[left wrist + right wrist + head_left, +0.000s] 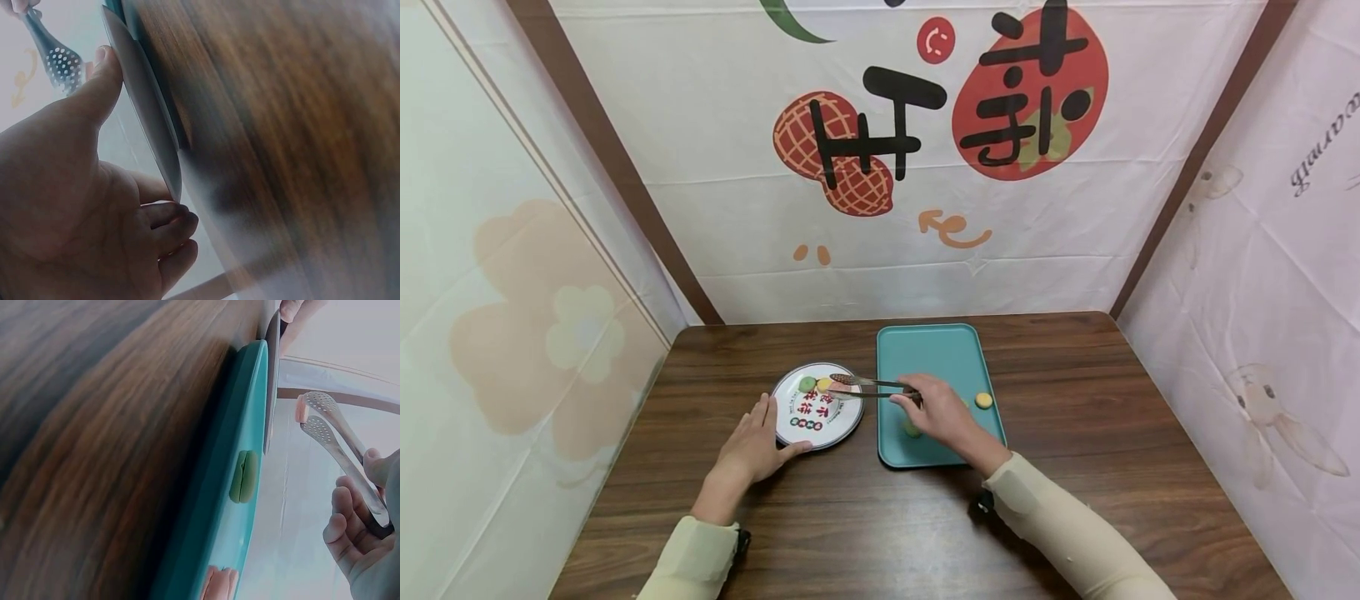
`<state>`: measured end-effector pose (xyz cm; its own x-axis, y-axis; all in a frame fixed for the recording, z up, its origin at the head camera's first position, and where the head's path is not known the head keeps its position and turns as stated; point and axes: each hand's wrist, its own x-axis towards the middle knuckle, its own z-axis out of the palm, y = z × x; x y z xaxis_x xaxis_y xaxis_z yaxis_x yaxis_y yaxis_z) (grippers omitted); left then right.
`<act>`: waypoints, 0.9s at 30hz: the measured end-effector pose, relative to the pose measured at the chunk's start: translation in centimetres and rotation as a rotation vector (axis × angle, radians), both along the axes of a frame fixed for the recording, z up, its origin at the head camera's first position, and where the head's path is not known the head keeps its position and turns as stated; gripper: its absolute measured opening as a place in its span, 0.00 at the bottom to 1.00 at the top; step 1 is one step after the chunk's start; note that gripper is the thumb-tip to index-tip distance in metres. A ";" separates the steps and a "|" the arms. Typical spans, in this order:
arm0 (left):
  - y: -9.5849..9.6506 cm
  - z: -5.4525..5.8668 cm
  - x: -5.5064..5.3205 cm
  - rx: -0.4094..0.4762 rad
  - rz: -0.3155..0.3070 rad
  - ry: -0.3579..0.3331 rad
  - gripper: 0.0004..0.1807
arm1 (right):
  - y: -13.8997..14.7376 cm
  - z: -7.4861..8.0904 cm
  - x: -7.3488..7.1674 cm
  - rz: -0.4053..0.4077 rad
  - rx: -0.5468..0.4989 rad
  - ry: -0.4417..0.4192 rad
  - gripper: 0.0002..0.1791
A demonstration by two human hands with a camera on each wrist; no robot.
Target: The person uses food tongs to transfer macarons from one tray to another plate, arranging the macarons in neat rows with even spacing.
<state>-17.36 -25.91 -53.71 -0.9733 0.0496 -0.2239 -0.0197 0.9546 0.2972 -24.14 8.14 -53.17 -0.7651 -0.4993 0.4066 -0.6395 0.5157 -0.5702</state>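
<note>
Pink macaron [301,410] in my tongs [345,432], over the plate [851,422].
My right hand [938,410] pinches the tongs; my left hand [752,446] is spread along the rim. A loose squeeze could drop it, a hard one crack it; lowering it too close might nudge the yellow macaron [824,384].

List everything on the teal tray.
Visible: a green macaron, a pink macaron, a yellow macaron. In the head view, the right grip hides whatever lies under it.
</note>
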 end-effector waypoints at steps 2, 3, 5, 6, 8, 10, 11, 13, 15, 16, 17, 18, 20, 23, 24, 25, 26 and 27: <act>0.0 0.0 0.0 0.001 -0.002 0.010 0.67 | -0.2 0.0 -0.1 0.010 -0.012 0.002 0.22; 0.1 0.0 0.0 0.000 -0.003 0.011 0.67 | -0.3 0.0 -0.1 0.016 -0.016 0.005 0.21; 0.1 0.1 0.1 -0.002 -0.005 0.013 0.67 | -0.4 -0.2 -0.2 0.025 -0.023 0.015 0.21; 0.1 0.1 0.1 -0.002 -0.005 0.014 0.67 | -0.5 -0.2 -0.2 0.029 -0.024 0.020 0.20; 0.2 0.2 0.1 -0.001 -0.003 0.015 0.67 | -0.8 -0.2 -0.2 0.033 -0.025 0.022 0.20; 0.2 0.2 0.1 -0.002 -0.001 0.013 0.67 | -1.0 -0.2 -0.2 0.034 -0.031 0.019 0.20; 0.2 0.2 0.1 -0.002 0.000 0.012 0.67 | -1.1 -0.2 -0.1 0.033 -0.031 0.017 0.20; 0.2 0.2 0.1 -0.003 0.000 0.013 0.67 | -1.3 -0.2 0.0 0.032 -0.033 0.008 0.20; 0.2 0.2 0.1 -0.005 -0.002 0.014 0.67 | -1.5 -0.3 0.0 0.029 -0.030 0.008 0.20; 0.2 0.1 0.1 -0.005 -0.004 0.016 0.67 | -1.7 -0.3 0.0 0.027 -0.028 0.006 0.20; 0.2 0.1 0.1 -0.004 -0.004 0.017 0.67 | -1.8 -0.3 0.1 0.025 -0.022 0.004 0.20; 0.1 0.1 0.1 -0.003 -0.005 0.017 0.67 | -1.9 -0.3 0.1 0.024 -0.019 0.003 0.20; 0.1 0.0 0.1 -0.003 -0.005 0.018 0.67 | -2.2 -0.2 0.1 0.024 -0.008 -0.002 0.20; 0.1 0.0 0.1 -0.003 -0.003 0.017 0.67 | -2.5 -0.1 0.1 0.029 -0.003 -0.025 0.21; 0.1 -0.1 0.1 -0.004 -0.002 0.016 0.67 | -2.6 -0.2 0.1 0.032 -0.002 -0.034 0.21; 0.1 -0.1 0.1 -0.004 -0.002 0.015 0.67 | -2.8 -0.1 0.1 0.033 -0.003 -0.045 0.21; 0.1 -0.1 0.1 -0.005 -0.002 0.015 0.67 | -2.9 -0.1 0.1 0.033 -0.002 -0.053 0.21; 0.1 -0.1 0.1 -0.005 -0.004 0.014 0.67 | -2.9 -0.1 0.2 0.030 0.000 -0.057 0.21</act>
